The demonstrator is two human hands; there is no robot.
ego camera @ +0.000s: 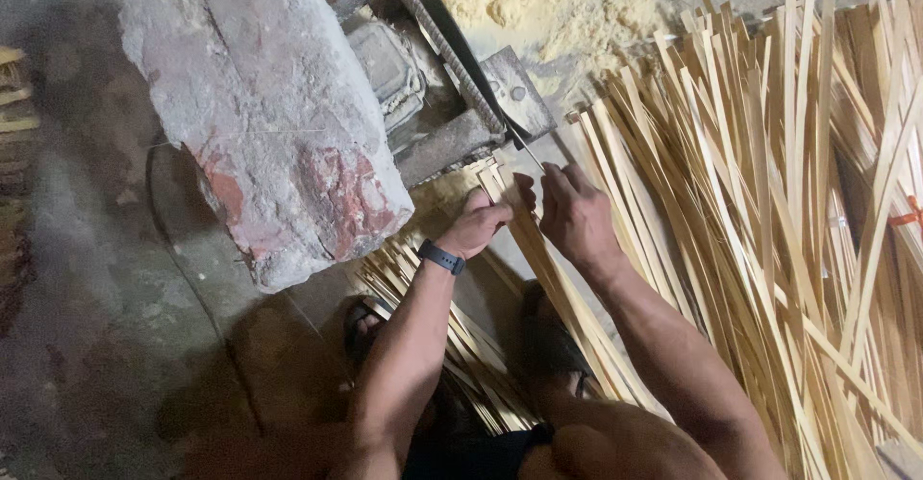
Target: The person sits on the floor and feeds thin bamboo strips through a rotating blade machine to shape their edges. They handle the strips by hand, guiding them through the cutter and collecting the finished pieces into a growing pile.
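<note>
My left hand, with a dark band on its wrist, and my right hand are close together, both gripping the upper end of a bundle of thin pale bamboo strips. The bundle slants down between my forearms toward my legs. Its top end touches a metal blade fixed in a grey metal block.
A large pile of bamboo strips fans out on the right. More short strips lie under my left arm. A big grey and red stone block stands on the left. Sawdust lies at the top.
</note>
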